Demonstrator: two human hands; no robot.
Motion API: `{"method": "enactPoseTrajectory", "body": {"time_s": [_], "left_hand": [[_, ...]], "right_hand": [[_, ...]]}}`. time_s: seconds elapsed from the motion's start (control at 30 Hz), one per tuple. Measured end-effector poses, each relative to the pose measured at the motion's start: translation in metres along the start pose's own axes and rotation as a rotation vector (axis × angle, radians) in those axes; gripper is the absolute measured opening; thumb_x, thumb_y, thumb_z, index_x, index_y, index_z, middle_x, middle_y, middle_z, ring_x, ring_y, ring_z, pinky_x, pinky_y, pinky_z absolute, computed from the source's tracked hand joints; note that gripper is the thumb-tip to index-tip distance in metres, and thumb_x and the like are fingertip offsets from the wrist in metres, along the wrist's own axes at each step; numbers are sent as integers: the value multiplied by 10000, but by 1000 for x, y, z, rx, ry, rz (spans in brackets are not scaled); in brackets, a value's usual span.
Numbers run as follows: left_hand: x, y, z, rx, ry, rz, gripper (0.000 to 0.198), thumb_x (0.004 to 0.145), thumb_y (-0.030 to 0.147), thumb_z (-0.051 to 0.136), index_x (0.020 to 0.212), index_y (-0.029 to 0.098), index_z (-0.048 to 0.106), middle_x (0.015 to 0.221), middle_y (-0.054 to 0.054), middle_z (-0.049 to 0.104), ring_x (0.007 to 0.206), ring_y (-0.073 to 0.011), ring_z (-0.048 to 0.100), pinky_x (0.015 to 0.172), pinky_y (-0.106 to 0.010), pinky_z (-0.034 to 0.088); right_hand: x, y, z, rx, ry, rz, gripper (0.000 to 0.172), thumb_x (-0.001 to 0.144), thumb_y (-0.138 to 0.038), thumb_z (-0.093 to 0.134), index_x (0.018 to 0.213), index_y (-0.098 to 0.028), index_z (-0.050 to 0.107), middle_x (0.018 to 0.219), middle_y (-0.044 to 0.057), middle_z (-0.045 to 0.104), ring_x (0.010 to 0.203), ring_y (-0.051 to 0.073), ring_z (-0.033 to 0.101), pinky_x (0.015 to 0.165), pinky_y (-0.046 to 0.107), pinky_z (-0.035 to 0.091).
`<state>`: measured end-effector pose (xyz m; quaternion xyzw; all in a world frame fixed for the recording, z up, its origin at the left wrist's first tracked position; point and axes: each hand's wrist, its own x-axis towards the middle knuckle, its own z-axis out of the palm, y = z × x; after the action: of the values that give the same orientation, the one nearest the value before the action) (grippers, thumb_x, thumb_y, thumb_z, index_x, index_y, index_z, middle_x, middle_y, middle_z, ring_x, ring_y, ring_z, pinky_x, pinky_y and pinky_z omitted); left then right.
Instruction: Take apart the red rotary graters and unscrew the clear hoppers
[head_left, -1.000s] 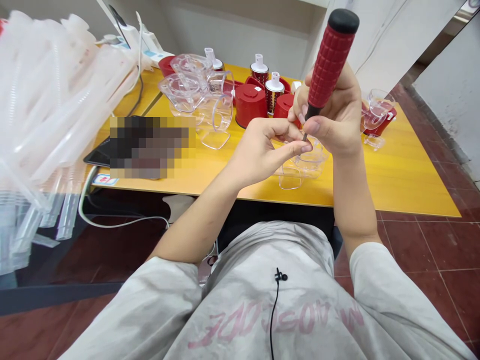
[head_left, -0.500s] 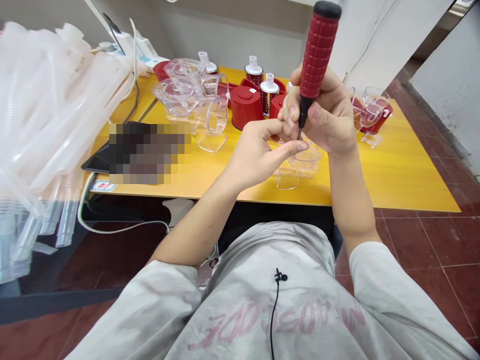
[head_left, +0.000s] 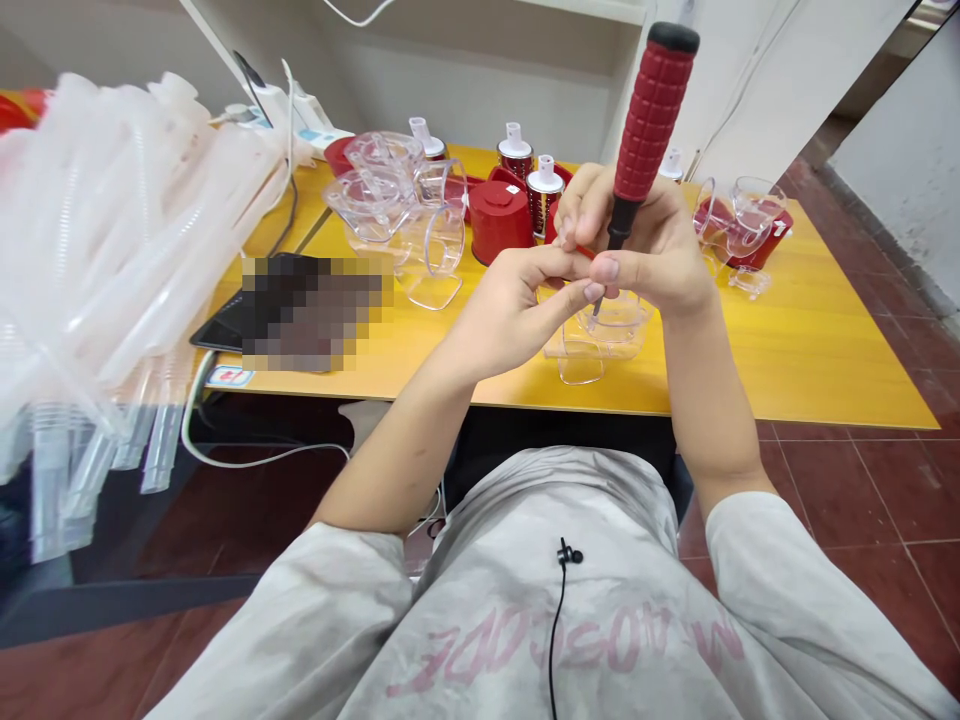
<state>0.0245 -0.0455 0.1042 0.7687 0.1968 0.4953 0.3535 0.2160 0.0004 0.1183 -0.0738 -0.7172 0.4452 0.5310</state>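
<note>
Screwdriver (head_left: pixel 652 130), one, red textured handle: tilted, in right hand (head_left: pixel 667 268), grip pressed round its neck. Small red part (head_left: pixel 584 253), mostly hidden: beside the screwdriver's shaft, pinched in left hand's (head_left: pixel 514 300) grip. Clear plastic housing (head_left: pixel 621 335), on tabletop (head_left: pixel 810 350): beneath the screwdriver. Red drum-shaped part (head_left: pixel 501 222): beyond the screwdriver, leftward.

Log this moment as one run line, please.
Right hand: holds red-handled screwdriver, shaft down | Left hand: fingertips alongside, grip unclear | Near hands: clear plastic part | On table: red housings
</note>
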Motion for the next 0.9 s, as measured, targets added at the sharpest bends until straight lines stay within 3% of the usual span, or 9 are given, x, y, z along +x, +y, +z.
{"method": "enactPoseTrajectory", "body": {"time_s": [0.1, 0.3, 0.47, 0.63, 0.8, 0.9], "left_hand": [[0, -2, 0, -8, 22, -10, 574, 990, 783, 938, 872, 227, 861, 901, -64, 871, 871, -236, 803, 814, -367, 654], [0, -6, -1, -2, 26, -8, 572, 964, 784, 963, 880, 225, 873, 859, -56, 825, 842, -220, 745, 795, -379, 614], [-1, -8, 0, -2, 39, -12, 570, 969, 797, 957, 878, 241, 870, 918, -71, 859, 883, -236, 776, 840, -409, 634], [-1, -6, 2, -1, 36, -48, 601, 937, 828, 968, 886, 243, 839, 910, -68, 853, 869, -239, 781, 815, -407, 631], [-1, -3, 2, 16, 43, -54, 596, 929, 804, 988, 888, 226, 845, 926, -71, 865, 875, -235, 788, 825, -389, 630], [-1, -2, 0, 4, 34, -45, 584, 956, 807, 960, 925, 229, 876, 969, -74, 885, 915, -249, 800, 839, -391, 645]], "right_hand": [[1, -6, 0, -55, 14, 50, 548, 793, -707, 1040, 910, -248, 765, 1035, 28, 673, 1025, 196, 716, 952, 333, 678], [-2, 0, 2, 8, 83, 47, 552, 720, -657, 1070, 932, -267, 742, 911, -23, 610, 867, 164, 684, 862, 328, 679], [-4, 2, 6, 43, 145, 63, 494, 776, -602, 1028, 1051, -292, 759, 838, -59, 581, 811, 154, 674, 974, 378, 733], [-1, 5, 7, 135, 150, -58, 550, 750, -612, 1051, 1150, -345, 784, 969, -50, 671, 790, 154, 671, 877, 360, 734], [-4, 1, 8, 126, 150, -62, 347, 918, -518, 942, 1160, -307, 810, 1000, -34, 707, 796, 136, 695, 849, 316, 703], [-5, 1, 6, 79, 151, -18, 385, 952, -545, 912, 1229, -288, 838, 941, -42, 694, 822, 132, 716, 819, 276, 662]]}}
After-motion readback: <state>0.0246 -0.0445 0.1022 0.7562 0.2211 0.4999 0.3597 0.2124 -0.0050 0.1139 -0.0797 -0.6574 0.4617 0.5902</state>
